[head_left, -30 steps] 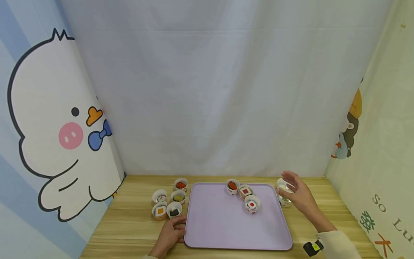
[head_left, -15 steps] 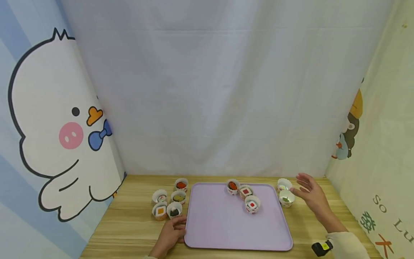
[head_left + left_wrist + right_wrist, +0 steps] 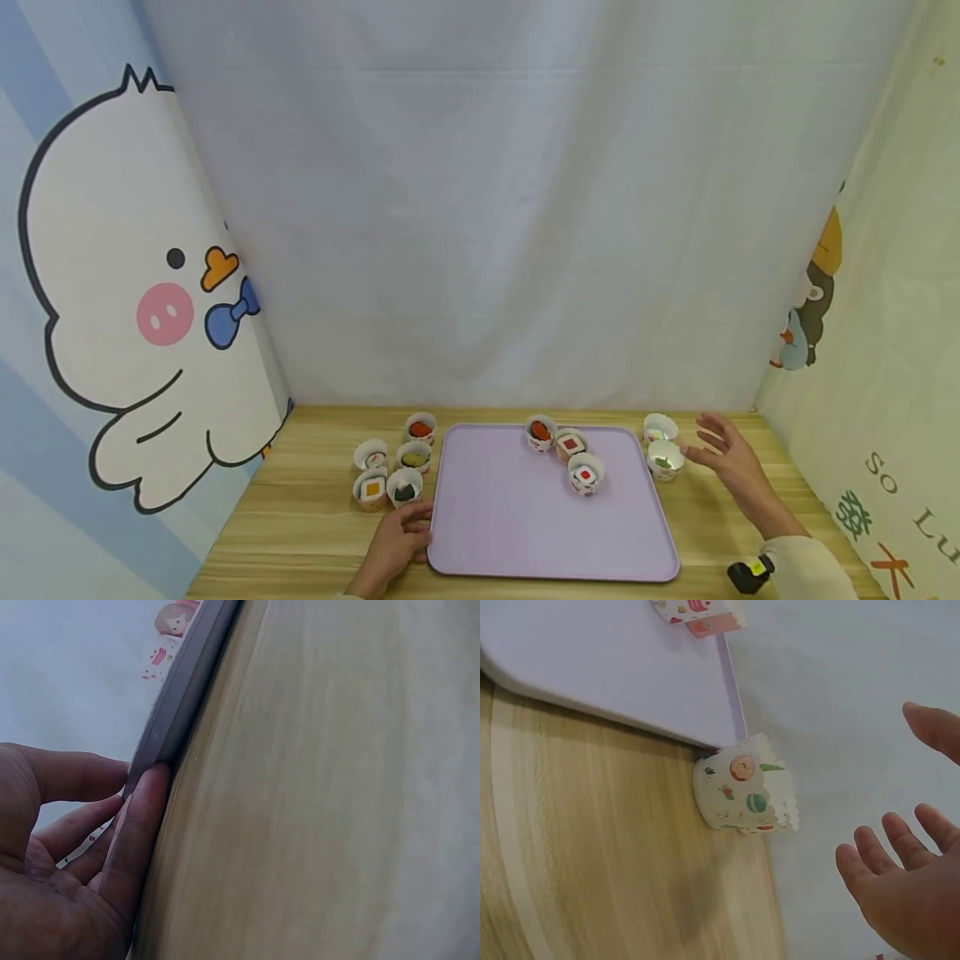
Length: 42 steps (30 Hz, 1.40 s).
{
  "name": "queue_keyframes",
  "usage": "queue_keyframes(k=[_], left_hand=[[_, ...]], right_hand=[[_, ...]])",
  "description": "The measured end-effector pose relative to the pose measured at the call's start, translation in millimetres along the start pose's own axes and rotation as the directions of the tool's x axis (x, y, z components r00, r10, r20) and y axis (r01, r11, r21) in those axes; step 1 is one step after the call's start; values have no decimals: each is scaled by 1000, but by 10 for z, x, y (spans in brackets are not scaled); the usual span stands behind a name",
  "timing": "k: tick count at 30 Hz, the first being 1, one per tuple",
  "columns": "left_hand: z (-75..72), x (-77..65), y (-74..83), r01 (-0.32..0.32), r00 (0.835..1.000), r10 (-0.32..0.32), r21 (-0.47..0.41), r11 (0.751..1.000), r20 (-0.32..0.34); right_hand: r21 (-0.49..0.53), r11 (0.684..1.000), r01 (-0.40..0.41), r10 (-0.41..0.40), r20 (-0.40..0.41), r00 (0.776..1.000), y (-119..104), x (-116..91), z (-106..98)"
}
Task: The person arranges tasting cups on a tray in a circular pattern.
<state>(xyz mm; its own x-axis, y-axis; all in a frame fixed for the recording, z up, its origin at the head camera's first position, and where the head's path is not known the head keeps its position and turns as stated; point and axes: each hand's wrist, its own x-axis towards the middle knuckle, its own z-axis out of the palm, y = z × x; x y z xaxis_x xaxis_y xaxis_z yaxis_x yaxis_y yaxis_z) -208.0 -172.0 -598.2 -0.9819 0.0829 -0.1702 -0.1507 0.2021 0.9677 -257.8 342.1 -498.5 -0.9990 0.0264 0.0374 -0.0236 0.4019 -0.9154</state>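
My left hand (image 3: 393, 537) holds the left edge of a lilac tray (image 3: 510, 533); the left wrist view shows its fingertips on the tray's rim (image 3: 180, 697). On the right, my right hand (image 3: 735, 467) hangs open with parted fingers, holding nothing. Nearest to it is a paper baking cup (image 3: 665, 461) with a green-and-white piece inside; behind that is a second cup (image 3: 660, 427). The right wrist view shows the printed side of a cup (image 3: 739, 784), apart from the fingers. On the tray stand a cup with an orange-red piece (image 3: 540, 432), a red-square cup (image 3: 572, 446) and a red-centred cup (image 3: 585, 473).
Left of the tray, several more paper cups stand grouped on the wooden table (image 3: 292, 533), among them an orange-square cup (image 3: 371, 489) and a black-and-white one (image 3: 405, 487). A pale curtain (image 3: 480, 250) hangs behind the table, with printed panels (image 3: 97, 275) at the sides.
My right hand has drawn back to the right from the two right-hand cups, leaving both in view, then lowered slightly. My left hand and the tray have stayed in place.
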Motion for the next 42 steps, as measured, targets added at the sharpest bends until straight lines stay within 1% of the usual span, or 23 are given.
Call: queue_keyframes(k=[7,10,15,17,24,26,31,37,42], left_hand=[[4,5,6,-3,1000,3,3,1000,-2],[3,-2,9,-3,1000,3,1,1000,-5],[-1,-11,11,6,1000,-6,1,1000,-5],[-3,-8,15,5,1000,-5,2,1000,-7],[-1,7,29,10,1000,-10,7,1000,-18],[17,2,12,7,1000,-7,-3,1000,-8],[43,-10,-46,-10,999,12,-33,999,32],[-9,2,-30,-10,1000,10,-1,1000,-3],[-9,-8,-10,-1,1000,1,4,1000,-2]], right_hand=[[36,999,-15,14,41,999,271,53,4],[47,998,-34,30,68,997,392,75,18],[9,997,-75,74,118,990,531,116,52],[-3,996,-86,85,124,989,557,133,71],[33,997,-68,63,120,991,648,189,143],[24,996,-84,80,124,989,687,174,150],[10,994,-113,112,101,989,742,139,197],[38,993,-113,108,112,988,712,213,299],[26,993,-111,108,99,989,697,209,330]])
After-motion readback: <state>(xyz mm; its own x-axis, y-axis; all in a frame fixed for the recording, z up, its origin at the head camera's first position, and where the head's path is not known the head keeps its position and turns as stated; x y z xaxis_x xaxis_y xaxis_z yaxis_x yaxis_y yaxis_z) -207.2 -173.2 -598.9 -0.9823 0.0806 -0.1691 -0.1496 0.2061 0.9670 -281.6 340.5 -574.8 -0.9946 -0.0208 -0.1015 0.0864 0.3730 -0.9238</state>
